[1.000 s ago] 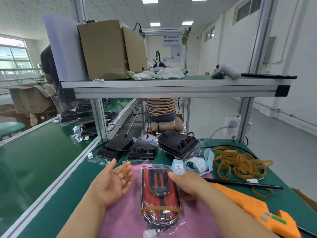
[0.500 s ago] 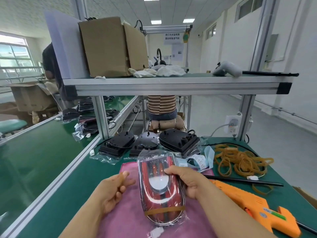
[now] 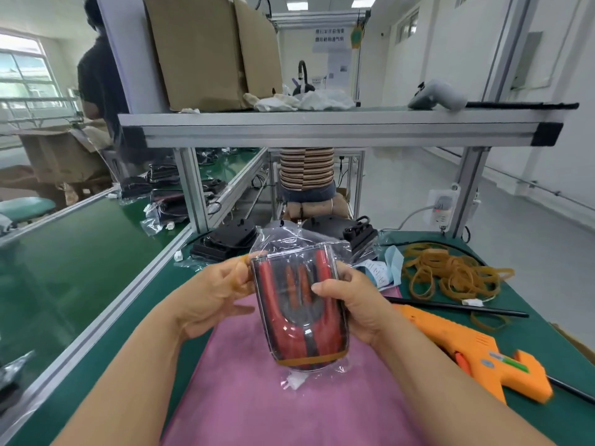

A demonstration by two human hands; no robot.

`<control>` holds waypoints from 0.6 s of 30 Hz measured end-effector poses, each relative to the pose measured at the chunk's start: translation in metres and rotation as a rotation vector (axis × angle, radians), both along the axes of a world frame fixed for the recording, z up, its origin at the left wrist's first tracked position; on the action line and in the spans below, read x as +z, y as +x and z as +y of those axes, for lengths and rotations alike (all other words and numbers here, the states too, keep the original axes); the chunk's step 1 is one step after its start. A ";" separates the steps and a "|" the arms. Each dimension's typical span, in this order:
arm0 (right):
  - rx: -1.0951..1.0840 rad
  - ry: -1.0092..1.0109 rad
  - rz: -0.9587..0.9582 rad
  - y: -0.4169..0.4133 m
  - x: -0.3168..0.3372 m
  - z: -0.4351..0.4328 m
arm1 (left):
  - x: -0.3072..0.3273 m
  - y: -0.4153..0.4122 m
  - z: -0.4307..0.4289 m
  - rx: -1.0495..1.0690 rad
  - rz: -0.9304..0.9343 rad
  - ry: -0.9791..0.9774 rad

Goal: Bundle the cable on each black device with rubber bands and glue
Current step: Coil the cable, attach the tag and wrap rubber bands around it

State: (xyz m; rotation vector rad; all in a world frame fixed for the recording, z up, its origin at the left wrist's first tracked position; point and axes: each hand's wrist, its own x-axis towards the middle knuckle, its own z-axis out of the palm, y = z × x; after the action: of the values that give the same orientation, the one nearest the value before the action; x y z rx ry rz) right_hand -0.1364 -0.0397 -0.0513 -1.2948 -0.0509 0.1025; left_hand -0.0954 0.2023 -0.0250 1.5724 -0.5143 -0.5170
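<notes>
A red and black device in a clear plastic bag (image 3: 301,304) is held up over the pink cloth (image 3: 289,410). My right hand (image 3: 351,304) grips its right side, thumb across the front. My left hand (image 3: 215,291) pinches a tan rubber band (image 3: 240,275) at the device's upper left corner. Another rubber band (image 3: 309,360) circles the device's lower end. A white plug (image 3: 294,383) pokes out of the bag's bottom. Black devices (image 3: 230,241) lie behind on the green bench. A pile of loose rubber bands (image 3: 450,273) lies at right, near the orange glue gun (image 3: 483,352).
An aluminium shelf (image 3: 338,130) spans overhead with cardboard boxes (image 3: 209,53) on it. A conveyor belt (image 3: 64,262) runs along the left. A black rod (image 3: 457,307) lies above the glue gun. Paper labels (image 3: 383,272) sit beside the device. A person in a striped shirt (image 3: 306,172) sits beyond.
The bagged device went from lying on the pink cloth to being raised in both hands. My left hand, open before, now pinches a rubber band at the device's top corner.
</notes>
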 end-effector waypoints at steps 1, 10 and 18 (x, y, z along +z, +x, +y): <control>-0.006 -0.004 -0.016 -0.002 0.000 0.001 | 0.006 -0.004 -0.001 -0.003 -0.028 0.030; 0.019 -0.135 -0.151 -0.024 -0.004 -0.009 | 0.031 -0.027 -0.024 0.196 -0.363 0.303; -0.586 -0.632 -0.464 -0.053 0.058 -0.002 | 0.027 -0.035 -0.036 0.249 -0.515 0.380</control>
State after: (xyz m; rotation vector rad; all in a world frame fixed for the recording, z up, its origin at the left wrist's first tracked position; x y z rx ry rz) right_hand -0.1892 -0.0420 0.0062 -1.8895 -0.0333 -0.7387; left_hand -0.1309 0.1658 0.0023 2.1171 -0.6171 -0.0062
